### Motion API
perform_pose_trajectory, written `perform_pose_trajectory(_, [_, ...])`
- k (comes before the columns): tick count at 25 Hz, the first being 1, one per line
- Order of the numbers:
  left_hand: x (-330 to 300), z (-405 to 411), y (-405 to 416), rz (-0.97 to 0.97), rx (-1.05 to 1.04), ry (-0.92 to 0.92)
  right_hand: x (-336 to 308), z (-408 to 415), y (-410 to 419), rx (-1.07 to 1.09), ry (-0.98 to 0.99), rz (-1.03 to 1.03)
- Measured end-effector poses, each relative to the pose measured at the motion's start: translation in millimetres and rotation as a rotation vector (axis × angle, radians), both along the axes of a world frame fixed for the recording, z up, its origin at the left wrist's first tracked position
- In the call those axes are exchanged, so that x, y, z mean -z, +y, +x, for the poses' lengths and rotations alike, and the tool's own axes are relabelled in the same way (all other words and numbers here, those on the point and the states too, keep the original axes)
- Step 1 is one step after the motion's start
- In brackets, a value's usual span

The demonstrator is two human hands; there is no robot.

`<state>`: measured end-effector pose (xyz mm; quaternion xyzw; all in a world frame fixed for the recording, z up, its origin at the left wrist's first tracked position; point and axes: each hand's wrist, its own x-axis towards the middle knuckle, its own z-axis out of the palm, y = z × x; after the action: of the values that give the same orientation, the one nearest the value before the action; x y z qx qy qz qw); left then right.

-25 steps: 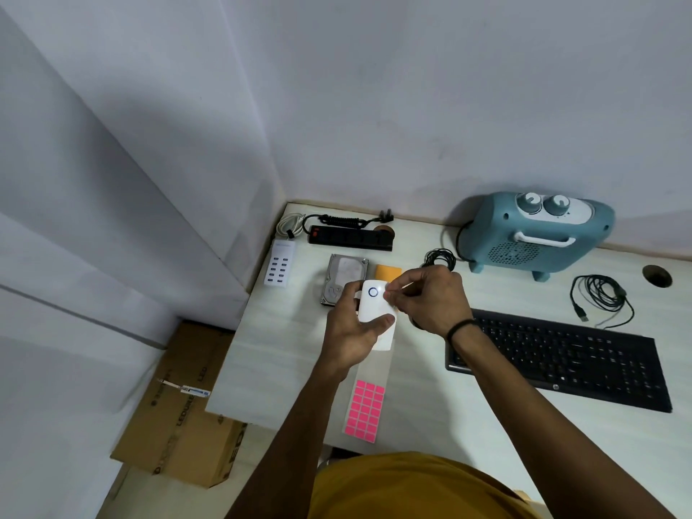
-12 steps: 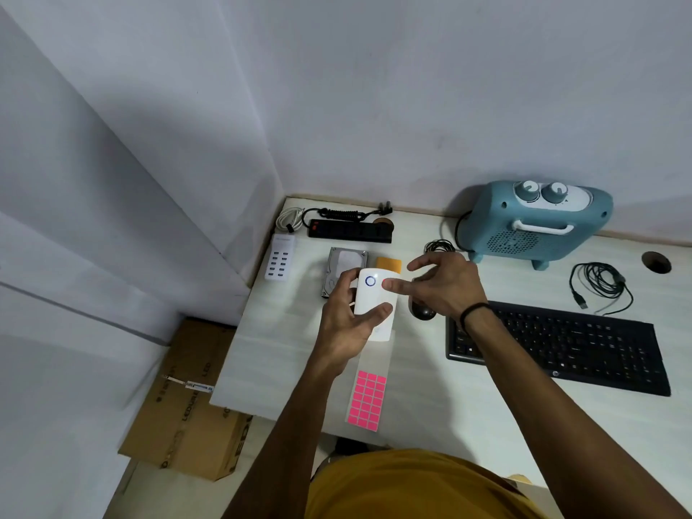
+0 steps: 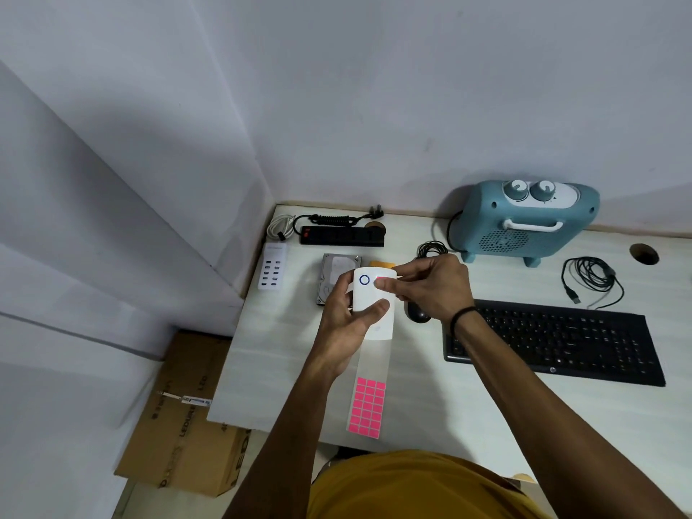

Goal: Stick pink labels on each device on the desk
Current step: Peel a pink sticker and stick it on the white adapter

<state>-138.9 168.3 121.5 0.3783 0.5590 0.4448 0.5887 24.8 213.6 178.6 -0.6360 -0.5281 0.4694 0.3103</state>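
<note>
My left hand (image 3: 346, 324) grips a small white device (image 3: 370, 294) with a blue ring, held above the desk. A pink label (image 3: 381, 280) shows on the device's top right, under the fingertips of my right hand (image 3: 430, 284), which press on it. Below the device, a sheet of pink labels (image 3: 367, 409) lies on the desk near the front edge. The other devices rest on the desk: a white multi-port charger (image 3: 272, 267), a black power strip (image 3: 341, 236), a hard drive (image 3: 334, 271), a black mouse (image 3: 418, 313), a black keyboard (image 3: 554, 340) and a blue heater (image 3: 524, 222).
The white desk (image 3: 430, 406) sits in a wall corner. A coiled black cable (image 3: 591, 279) lies right of the heater, a cable hole (image 3: 643, 253) beyond it. An orange pad (image 3: 381, 263) peeks behind the device. A cardboard box (image 3: 187, 425) stands on the floor at the left.
My right hand spread its fingers and touched the device with one fingertip, then closed in again; its fingertips now press a pink label near the blue ring. The left hand kept holding the device.
</note>
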Motion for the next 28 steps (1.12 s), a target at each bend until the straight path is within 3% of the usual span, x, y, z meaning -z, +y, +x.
perform_pose_trajectory(6, [0,0,7,-0.069,-0.045,-0.029,8,-6,3,0.032,0.066,-0.021])
perform_pose_trajectory(10, [7,-2,12,-0.071,-0.155,0.096,21,-16,4,0.008,0.046,-0.045])
perform_pose_trajectory(14, [27,-10,10,-0.089,-0.111,0.146,38,-21,5,0.005,0.040,-0.062])
perform_pose_trajectory(20, [49,-43,21,-0.229,-0.108,0.086,85,-54,16,0.011,0.106,-0.304])
perform_pose_trajectory(23, [69,-63,31,-0.191,-0.090,0.168,105,-73,27,-0.028,0.136,-0.426])
perform_pose_trajectory(28, [81,-106,78,-0.185,-0.199,0.380,127,-122,76,-0.120,0.068,-0.424])
